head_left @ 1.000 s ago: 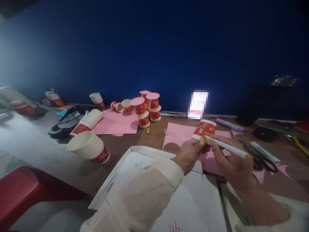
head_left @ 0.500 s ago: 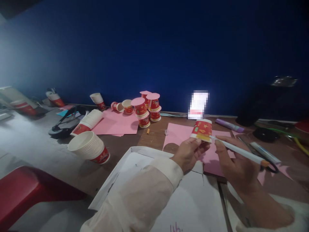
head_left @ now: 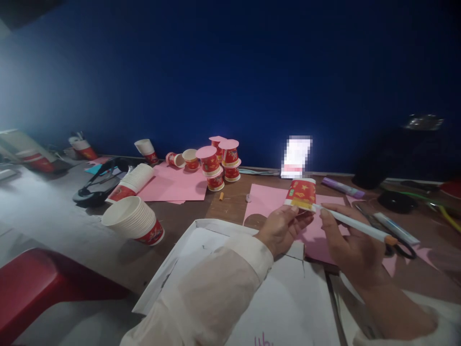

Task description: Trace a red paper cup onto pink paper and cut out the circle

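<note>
My left hand [head_left: 284, 230] grips a red paper cup [head_left: 303, 191] with gold stars, its wide rim turned down, near the rim. A yellow-gold band runs around the cup just above that rim. In my right hand [head_left: 355, 245] is a slim white pen [head_left: 355, 225] with an orange part at its rear end, pinched between thumb and fingers. The pen's tip meets the cup's right side by the rim; whether it touches is too small to tell. Pink paper [head_left: 268, 197] lies beneath and behind the cup. Black scissor handles [head_left: 406, 249] show just right of my right hand.
Red cups with pink discs [head_left: 212, 163] stand stacked at the back. Nested paper cups [head_left: 133, 218] lean at the left, near a black headset-like strap [head_left: 97, 187]. A white box lid [head_left: 183, 269] lies in front of me. A purple tube [head_left: 342, 187] and a lit, blurred screen [head_left: 297, 156] are behind.
The pen's rear end has shifted slightly left and up, uncovering more of the scissor handles. My left hand and the cup are almost still.
</note>
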The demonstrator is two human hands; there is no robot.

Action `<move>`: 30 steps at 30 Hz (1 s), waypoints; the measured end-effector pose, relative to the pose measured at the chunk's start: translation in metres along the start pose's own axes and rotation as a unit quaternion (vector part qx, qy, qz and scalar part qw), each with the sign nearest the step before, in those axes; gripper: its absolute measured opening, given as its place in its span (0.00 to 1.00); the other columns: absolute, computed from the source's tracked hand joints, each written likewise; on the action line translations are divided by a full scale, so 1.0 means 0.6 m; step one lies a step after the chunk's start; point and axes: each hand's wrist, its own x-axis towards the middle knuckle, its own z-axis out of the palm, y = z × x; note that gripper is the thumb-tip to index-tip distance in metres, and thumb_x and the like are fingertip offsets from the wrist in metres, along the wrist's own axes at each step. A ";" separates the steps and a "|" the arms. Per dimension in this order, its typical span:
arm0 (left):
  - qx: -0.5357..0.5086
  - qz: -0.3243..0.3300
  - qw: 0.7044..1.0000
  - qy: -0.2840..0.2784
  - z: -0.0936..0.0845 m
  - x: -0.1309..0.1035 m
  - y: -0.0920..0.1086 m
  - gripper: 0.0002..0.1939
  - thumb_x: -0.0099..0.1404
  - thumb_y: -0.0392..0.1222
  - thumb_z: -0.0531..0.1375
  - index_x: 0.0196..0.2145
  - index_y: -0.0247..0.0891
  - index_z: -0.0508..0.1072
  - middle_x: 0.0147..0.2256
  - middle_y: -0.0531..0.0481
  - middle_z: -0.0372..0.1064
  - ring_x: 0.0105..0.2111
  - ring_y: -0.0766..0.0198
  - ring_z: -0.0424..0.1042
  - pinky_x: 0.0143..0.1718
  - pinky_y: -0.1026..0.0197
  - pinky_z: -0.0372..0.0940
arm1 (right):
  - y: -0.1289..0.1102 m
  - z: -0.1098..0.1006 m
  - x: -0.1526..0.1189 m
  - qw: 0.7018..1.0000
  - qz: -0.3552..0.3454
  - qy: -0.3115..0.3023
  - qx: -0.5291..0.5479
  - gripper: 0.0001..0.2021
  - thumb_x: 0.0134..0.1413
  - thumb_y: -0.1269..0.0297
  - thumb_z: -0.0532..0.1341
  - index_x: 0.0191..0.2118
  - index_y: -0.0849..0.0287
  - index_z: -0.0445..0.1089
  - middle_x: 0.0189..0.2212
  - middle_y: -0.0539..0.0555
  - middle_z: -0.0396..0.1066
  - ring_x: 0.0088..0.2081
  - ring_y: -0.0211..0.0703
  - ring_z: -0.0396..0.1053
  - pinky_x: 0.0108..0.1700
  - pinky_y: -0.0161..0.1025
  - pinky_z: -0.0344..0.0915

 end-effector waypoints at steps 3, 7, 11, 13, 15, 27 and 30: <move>-0.004 -0.003 1.000 -0.001 0.000 0.000 0.001 0.11 0.59 0.40 0.73 0.37 0.32 0.81 0.38 0.43 0.79 0.41 0.59 0.77 0.59 0.52 0.67 | -0.001 0.002 -0.001 1.000 0.004 -0.004 0.000 0.05 0.66 0.63 0.62 0.42 0.52 0.76 0.36 0.54 0.80 0.39 0.49 0.79 0.46 0.46 0.74; 0.004 -0.005 1.000 0.005 0.002 -0.001 0.003 0.12 0.59 0.41 0.73 0.38 0.32 0.81 0.38 0.42 0.78 0.43 0.57 0.78 0.60 0.51 0.66 | -0.001 0.004 -0.003 1.000 0.013 -0.006 -0.009 0.06 0.66 0.62 0.62 0.41 0.54 0.76 0.36 0.54 0.81 0.39 0.48 0.79 0.46 0.45 0.74; 0.011 -0.008 1.000 0.001 0.003 -0.002 0.002 0.11 0.60 0.40 0.72 0.38 0.31 0.80 0.39 0.43 0.78 0.42 0.59 0.77 0.60 0.52 0.66 | -0.001 0.006 -0.005 1.000 0.023 -0.001 -0.014 0.07 0.66 0.61 0.62 0.42 0.56 0.76 0.37 0.55 0.81 0.38 0.47 0.79 0.46 0.44 0.74; 0.016 -0.005 1.000 0.003 0.002 -0.002 0.001 0.11 0.60 0.41 0.72 0.37 0.31 0.80 0.38 0.43 0.78 0.42 0.59 0.77 0.60 0.52 0.66 | 0.000 0.007 -0.005 1.000 0.023 -0.002 -0.017 0.07 0.66 0.61 0.62 0.42 0.55 0.76 0.37 0.55 0.81 0.38 0.47 0.79 0.46 0.44 0.74; 0.021 0.002 1.000 0.003 0.000 0.000 -0.001 0.13 0.57 0.42 0.74 0.36 0.32 0.80 0.37 0.44 0.78 0.41 0.59 0.77 0.60 0.51 0.66 | 0.002 0.007 -0.007 1.000 0.015 -0.006 -0.022 0.06 0.66 0.61 0.62 0.41 0.55 0.76 0.37 0.54 0.82 0.38 0.47 0.79 0.46 0.44 0.74; 0.076 0.018 0.996 -0.035 -0.004 0.003 -0.015 0.27 0.40 0.55 0.80 0.29 0.33 0.79 0.33 0.44 0.77 0.45 0.53 0.77 0.60 0.48 0.62 | 0.005 0.007 -0.013 0.999 -0.004 -0.009 -0.047 0.05 0.65 0.62 0.63 0.41 0.55 0.76 0.37 0.54 0.82 0.38 0.47 0.80 0.45 0.42 0.74; 0.091 0.017 0.995 -0.037 -0.009 0.007 -0.019 0.27 0.40 0.55 0.80 0.29 0.32 0.78 0.32 0.45 0.76 0.43 0.54 0.77 0.59 0.48 0.62 | 0.004 0.008 -0.013 0.999 0.012 -0.020 -0.034 0.05 0.65 0.61 0.63 0.41 0.54 0.76 0.36 0.53 0.82 0.37 0.46 0.79 0.43 0.41 0.74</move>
